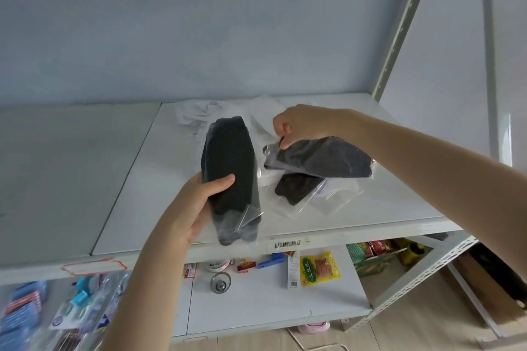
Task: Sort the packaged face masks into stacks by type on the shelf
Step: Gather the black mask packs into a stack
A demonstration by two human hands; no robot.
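A black mask pack [228, 162] is gripped upright by the left hand [196, 208] above the front edge of the shelf [399, 199]. A second black pack [322, 158] is pinched by the right hand [302, 125] over the shelf's middle, where a third black pack [296, 188] lies flat. White packs [199, 114] are seen at the shelf's back.

Left held pack [228, 168] sits beside right held pack [322, 159], which overlies 1 loose pack [296, 188] on the shelf [159, 179].

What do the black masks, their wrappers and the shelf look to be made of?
Black masks: likely soft nonwoven fabric, matte and faintly textured. Wrappers: thin clear plastic film, glossy, creased at a corner. Shelf: looks like white painted metal, smooth with soft reflections.
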